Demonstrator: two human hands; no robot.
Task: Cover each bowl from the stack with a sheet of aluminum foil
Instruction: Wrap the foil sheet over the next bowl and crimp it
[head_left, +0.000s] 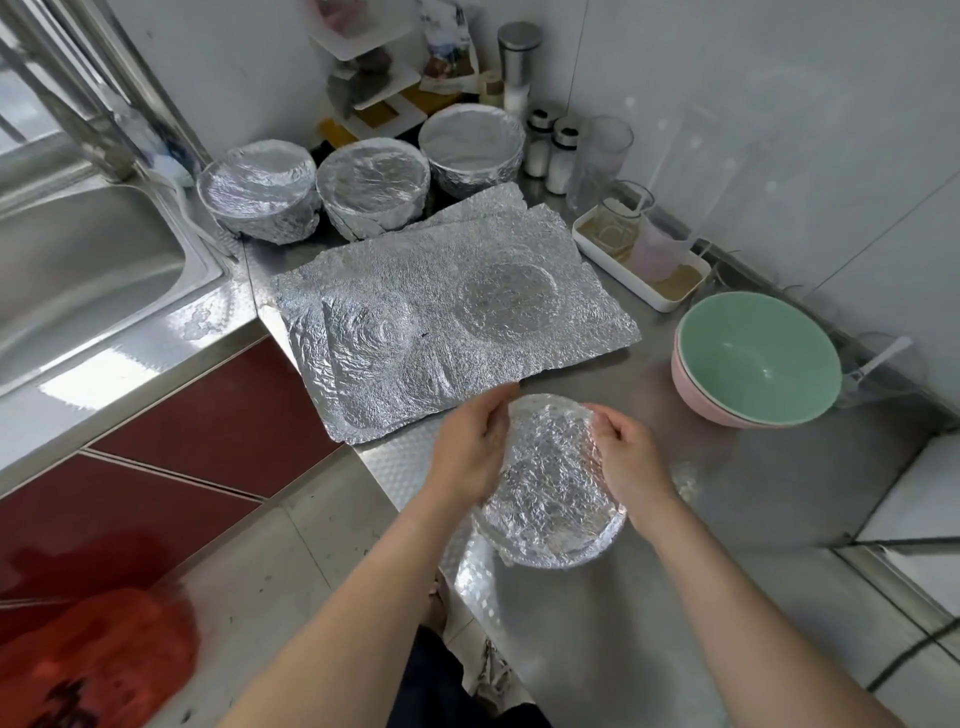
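Item: foil-covered bowl (550, 483) sat on the tabletop (727, 519) near the bowl stack (756, 358), to its left. My left grip (470, 452) and right grip (631, 457) were curled round its opposite rims. I judged the foil thin, tear-prone and shape-holding, the bowl stiff and breakable: best pinched lightly at the rim.

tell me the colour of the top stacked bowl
The top bowl is mint green, clearest in the head view.
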